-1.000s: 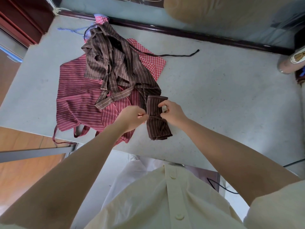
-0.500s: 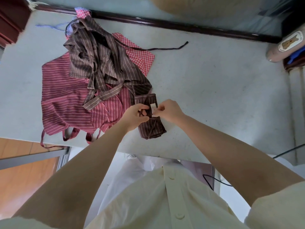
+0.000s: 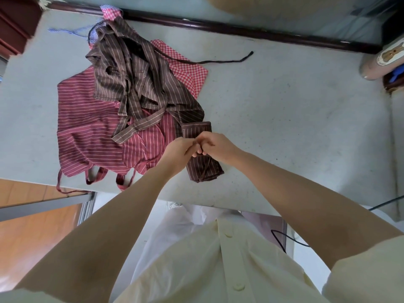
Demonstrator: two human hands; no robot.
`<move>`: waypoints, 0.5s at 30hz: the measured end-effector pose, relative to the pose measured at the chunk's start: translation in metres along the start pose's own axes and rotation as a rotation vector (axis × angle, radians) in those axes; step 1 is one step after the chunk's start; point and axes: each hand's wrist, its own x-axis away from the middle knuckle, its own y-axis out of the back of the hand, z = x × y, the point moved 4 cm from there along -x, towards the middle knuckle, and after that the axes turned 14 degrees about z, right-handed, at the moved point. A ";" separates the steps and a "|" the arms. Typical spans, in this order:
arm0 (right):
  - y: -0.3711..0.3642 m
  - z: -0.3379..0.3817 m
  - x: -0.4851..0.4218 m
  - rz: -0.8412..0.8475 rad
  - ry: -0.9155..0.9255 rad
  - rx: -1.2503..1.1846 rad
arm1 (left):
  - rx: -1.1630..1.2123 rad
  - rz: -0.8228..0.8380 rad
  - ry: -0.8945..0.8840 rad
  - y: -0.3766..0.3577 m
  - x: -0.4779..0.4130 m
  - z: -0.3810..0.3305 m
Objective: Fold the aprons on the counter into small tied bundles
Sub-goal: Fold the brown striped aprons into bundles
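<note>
On the near part of the counter [image 3: 284, 127], head view, the only view:

- One bundle [image 3: 205, 169], brown striped and folded small, is laid flat just right of the apron heap.
- The left hand [image 3: 179, 149] and right hand [image 3: 218, 145] are met over the bundle's middle. Knuckles are touching, and fingers are curled and pinched on the bundle. What lies under the fingertips is hidden.
- To the left, a brown apron [image 3: 135, 71] is crumpled over a red apron [image 3: 87, 127]. The red apron is spread flat, with its straps hung over the near edge.
- A checked apron [image 3: 188, 71] is partly covered at the far side.
- A black strap [image 3: 218, 61] is stretched rightward.
- A pink container [image 3: 380, 62] is seen at the far right.
</note>
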 end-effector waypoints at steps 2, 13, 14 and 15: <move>0.001 -0.007 -0.002 -0.077 -0.028 0.111 | 0.157 -0.039 0.045 0.004 0.002 -0.001; -0.003 -0.016 0.001 -0.225 -0.161 0.092 | 0.738 -0.210 0.321 0.005 0.003 0.009; -0.005 -0.016 0.000 -0.248 -0.166 0.096 | 0.749 -0.216 0.333 0.005 0.003 0.009; -0.006 -0.017 -0.001 -0.279 -0.168 0.095 | 0.754 -0.220 0.346 0.005 0.004 0.009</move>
